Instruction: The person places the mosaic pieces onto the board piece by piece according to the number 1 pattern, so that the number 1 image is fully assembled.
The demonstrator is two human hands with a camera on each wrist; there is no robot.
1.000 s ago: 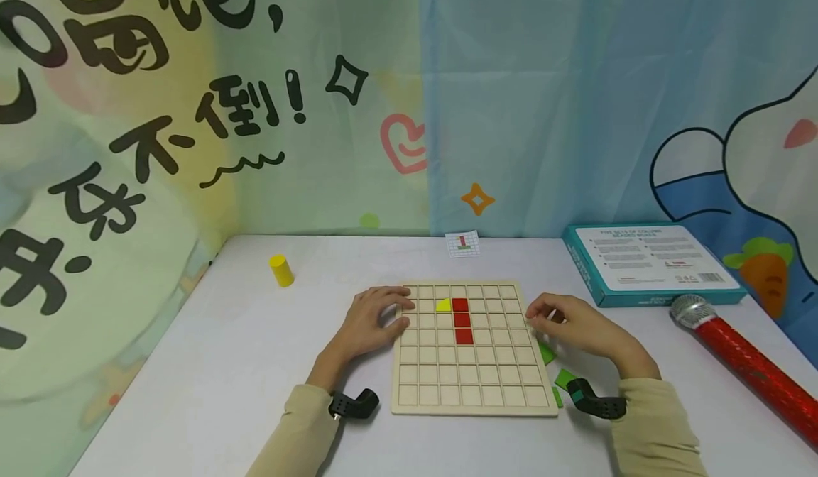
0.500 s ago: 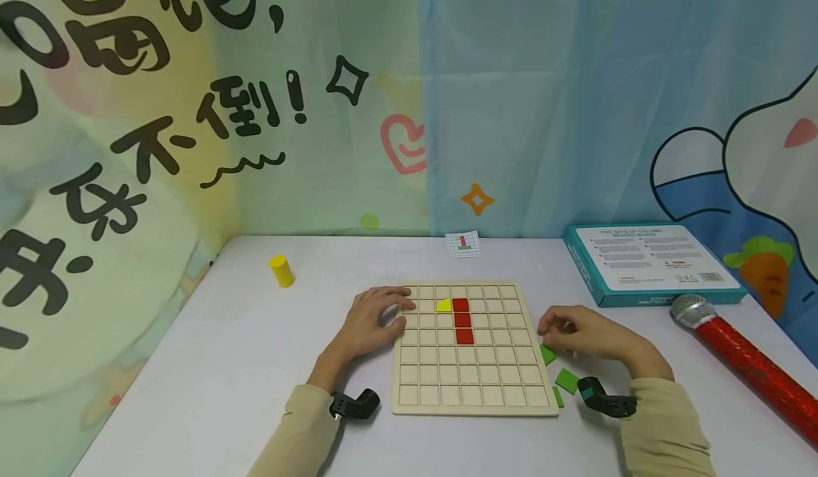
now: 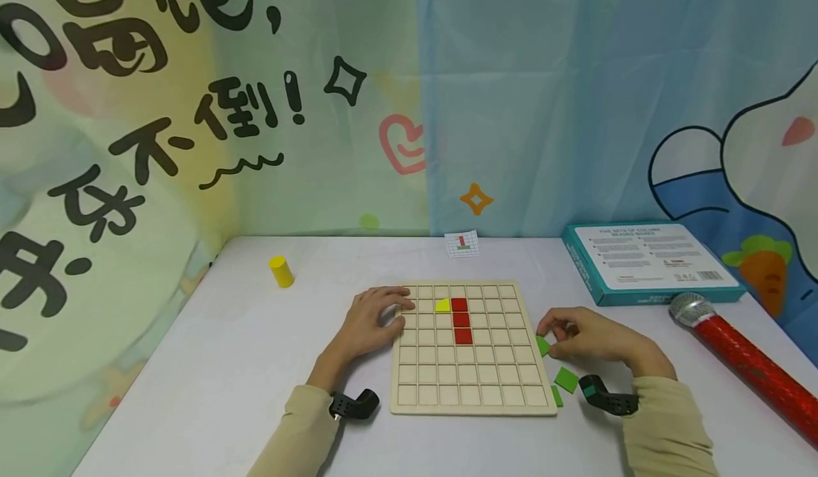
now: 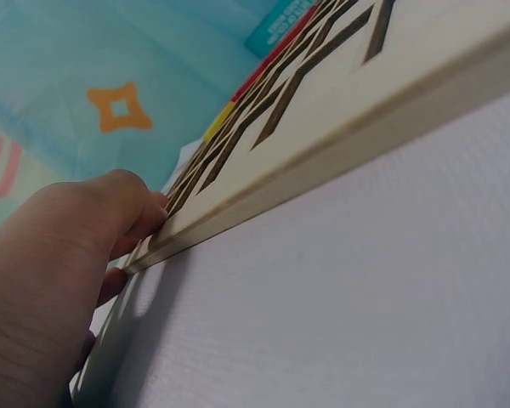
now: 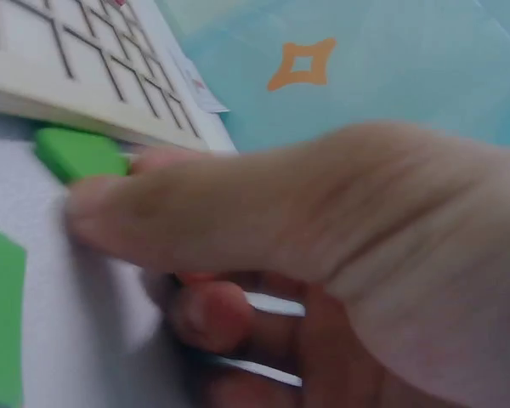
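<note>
A light wooden grid board lies on the white table, with a yellow piece and a column of red square tiles in its cells. My left hand rests at the board's left edge, fingers bent and relaxed over the rim; the left wrist view shows the thumb side touching the edge. Beside the right edge, my right hand pinches a green tile between thumb and index finger. Nearer me are another green tile and a small green piece against the board.
Behind the board lies a small pattern card. A yellow cylinder stands at the back left. On the right are a teal box and a red microphone. A printed curtain hangs behind the table.
My right hand has moved off the board's right edge, slightly right and toward me, and its fingers now take hold of the green tile. The left hand stays in place.
</note>
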